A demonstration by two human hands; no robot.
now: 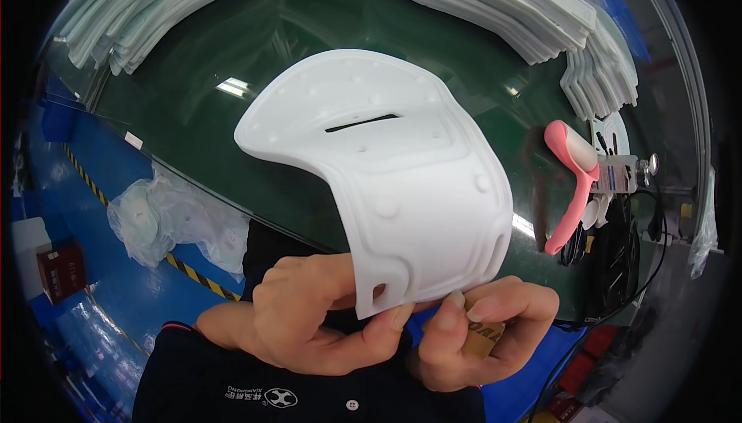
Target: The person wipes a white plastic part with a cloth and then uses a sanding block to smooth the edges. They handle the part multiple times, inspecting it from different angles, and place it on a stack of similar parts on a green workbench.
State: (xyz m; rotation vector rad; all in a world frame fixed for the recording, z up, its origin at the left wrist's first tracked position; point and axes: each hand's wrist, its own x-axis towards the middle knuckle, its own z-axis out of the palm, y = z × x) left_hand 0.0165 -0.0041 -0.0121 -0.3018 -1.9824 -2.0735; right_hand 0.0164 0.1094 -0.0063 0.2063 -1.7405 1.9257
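Observation:
A white moulded plastic panel (417, 183) with a long slot, shallow dimples and a curved outline is tilted up in front of me over the green tabletop. My left hand (317, 318) is closed on its near left corner, thumb on the near edge beside a small oval hole. At the middle of the near edge, my right hand (483, 326) is closed, with fingertips and thumb pinched against the rim. Curled within the right fingers is a brown piece of sandpaper (484, 338) with dark print on its back, partly hidden.
Stacked white panels stand at the far left (162, 5) and far right (502, 5) of the green table (209, 129). On the right lie a pink-handled lint roller (572, 183), a clear pump bottle (618, 174) and a black cable. A plastic bag (182, 222) lies beyond the left edge.

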